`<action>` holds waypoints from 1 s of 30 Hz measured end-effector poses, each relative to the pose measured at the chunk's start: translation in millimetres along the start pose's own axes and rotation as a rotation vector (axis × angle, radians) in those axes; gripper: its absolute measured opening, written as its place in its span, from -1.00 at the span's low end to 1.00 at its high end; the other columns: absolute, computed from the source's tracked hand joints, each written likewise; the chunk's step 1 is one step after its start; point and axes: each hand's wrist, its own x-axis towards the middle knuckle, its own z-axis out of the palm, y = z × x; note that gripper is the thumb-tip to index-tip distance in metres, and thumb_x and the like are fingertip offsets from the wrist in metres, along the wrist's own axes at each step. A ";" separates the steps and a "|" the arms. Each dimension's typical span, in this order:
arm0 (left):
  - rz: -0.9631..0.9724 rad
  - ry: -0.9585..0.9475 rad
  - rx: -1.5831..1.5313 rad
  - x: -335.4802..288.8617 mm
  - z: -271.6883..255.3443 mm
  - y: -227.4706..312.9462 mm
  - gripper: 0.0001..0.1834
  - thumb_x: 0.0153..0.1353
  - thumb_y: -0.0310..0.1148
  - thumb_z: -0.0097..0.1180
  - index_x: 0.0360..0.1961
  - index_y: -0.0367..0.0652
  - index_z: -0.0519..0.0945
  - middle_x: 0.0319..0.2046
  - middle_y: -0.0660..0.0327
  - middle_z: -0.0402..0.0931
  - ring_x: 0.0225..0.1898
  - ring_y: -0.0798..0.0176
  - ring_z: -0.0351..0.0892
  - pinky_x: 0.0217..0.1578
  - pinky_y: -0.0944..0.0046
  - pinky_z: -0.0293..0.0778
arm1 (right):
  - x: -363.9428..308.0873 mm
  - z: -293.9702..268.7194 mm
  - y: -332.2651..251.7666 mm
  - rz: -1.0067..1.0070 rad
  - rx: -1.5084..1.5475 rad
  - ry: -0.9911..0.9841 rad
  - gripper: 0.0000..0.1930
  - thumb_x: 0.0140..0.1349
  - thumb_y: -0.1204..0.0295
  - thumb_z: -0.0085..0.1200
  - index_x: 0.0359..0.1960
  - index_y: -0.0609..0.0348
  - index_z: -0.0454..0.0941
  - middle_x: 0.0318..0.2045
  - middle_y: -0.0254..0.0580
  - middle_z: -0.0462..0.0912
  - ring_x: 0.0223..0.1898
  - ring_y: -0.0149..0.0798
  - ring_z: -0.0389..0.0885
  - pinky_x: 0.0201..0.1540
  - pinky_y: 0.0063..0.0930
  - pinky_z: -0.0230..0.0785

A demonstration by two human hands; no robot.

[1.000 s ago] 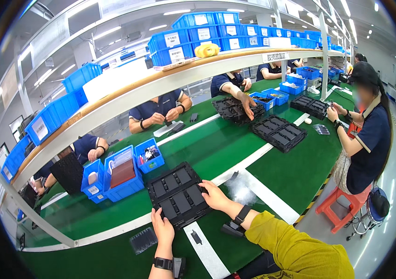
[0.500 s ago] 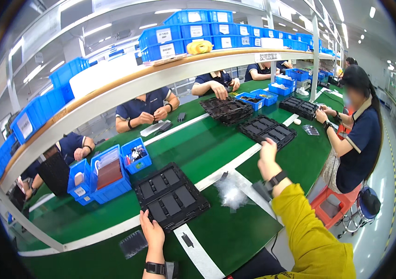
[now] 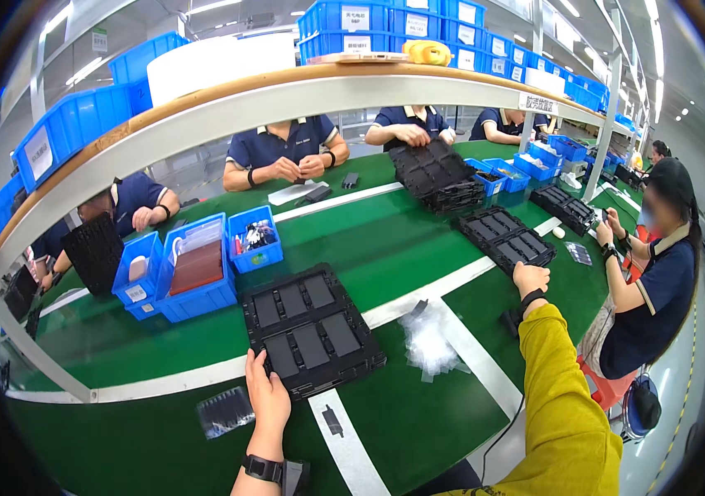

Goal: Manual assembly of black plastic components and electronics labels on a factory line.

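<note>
In front of me a black compartment tray lies flat on the green table, with flat dark grey rectangular pieces in its pockets. My left hand rests against its near left corner, fingers stretched out along the edge. Farther off to the right lies a second black tray. My right arm reaches out to it, and my right hand is closed at its near edge, fingertips partly hidden. Between the trays sits a heap of clear plastic film. Beside my left hand is a clear bag of dark strips.
Blue bins stand at the left beyond the near tray. A stack of black trays is at the far side. A shelf with blue boxes spans above the table. A co-worker sits at the right; others work opposite.
My right hand has moved forward to the near edge of the second tray. My left hand stays by the near tray's corner. The view has shifted.
</note>
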 end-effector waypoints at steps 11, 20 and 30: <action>0.009 0.013 0.001 5.0 5.1 0.0 -0.57 0.06 -0.64 -0.20 0.02 -0.28 0.28 0.18 -0.07 0.06 0.21 -0.08 0.06 0.17 0.14 0.05 | 54.9 -27.3 55.0 -0.515 -0.428 -0.140 -0.71 0.07 0.42 -0.20 -0.32 0.21 0.60 -0.22 0.01 0.57 -0.15 -0.05 0.54 -0.10 -0.28 0.38; 0.016 0.027 -0.006 3.6 3.0 -1.8 -0.58 0.06 -0.65 -0.20 0.02 -0.30 0.29 0.17 -0.08 0.07 0.20 -0.09 0.07 0.17 0.14 0.06 | 44.7 -51.1 51.5 -0.623 -0.589 -0.139 -0.74 0.05 0.41 -0.16 -0.36 0.16 0.62 -0.24 0.01 0.58 -0.16 -0.09 0.55 -0.12 -0.31 0.39; 0.021 0.013 -0.027 6.2 10.5 4.8 -0.57 0.06 -0.64 -0.20 0.02 -0.29 0.29 0.17 -0.08 0.07 0.21 -0.09 0.06 0.17 0.13 0.05 | 130.8 -23.0 106.3 -0.097 0.331 -0.036 -0.60 -0.01 0.18 0.06 -0.46 0.41 0.55 -0.42 0.19 0.58 -0.30 0.08 0.56 -0.19 -0.24 0.37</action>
